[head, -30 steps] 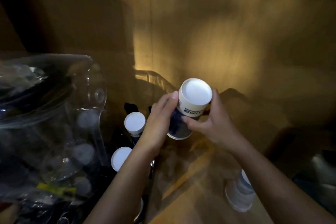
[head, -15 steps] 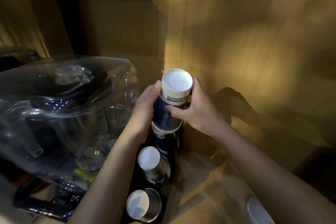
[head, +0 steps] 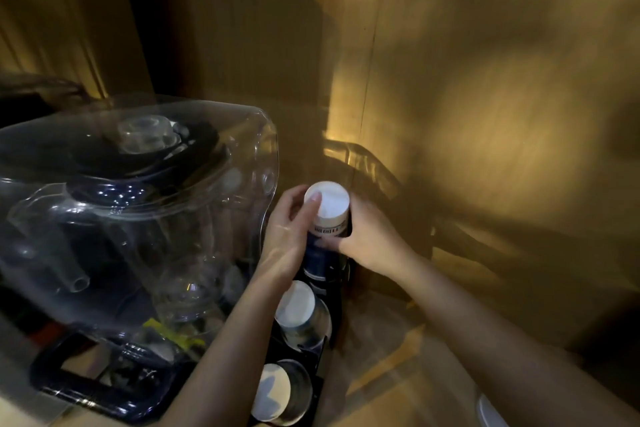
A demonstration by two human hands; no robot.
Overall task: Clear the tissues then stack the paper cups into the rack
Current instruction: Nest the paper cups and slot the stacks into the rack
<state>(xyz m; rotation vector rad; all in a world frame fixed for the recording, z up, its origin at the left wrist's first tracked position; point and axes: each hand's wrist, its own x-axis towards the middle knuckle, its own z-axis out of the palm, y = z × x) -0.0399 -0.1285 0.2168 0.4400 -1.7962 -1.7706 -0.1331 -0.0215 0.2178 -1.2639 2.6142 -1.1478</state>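
An upside-down paper cup, blue with a white base and a white band, sits on the far slot of a black cup rack. My left hand grips its left side, with one fingertip on the white base. My right hand holds its right side. Two more upside-down cups stand in the rack nearer me, the middle cup and the near cup. A further white cup edge shows at the bottom right on the wooden surface. No tissues are visible.
A large clear plastic water jug on a dark blue base stands close to the left of the rack. A brown wall rises right behind the rack. The wooden tabletop spreads to the right.
Both hands have lowered the cup from mid-air onto the far end of the rack. The view has shifted, bringing the jug and rack more fully into sight.
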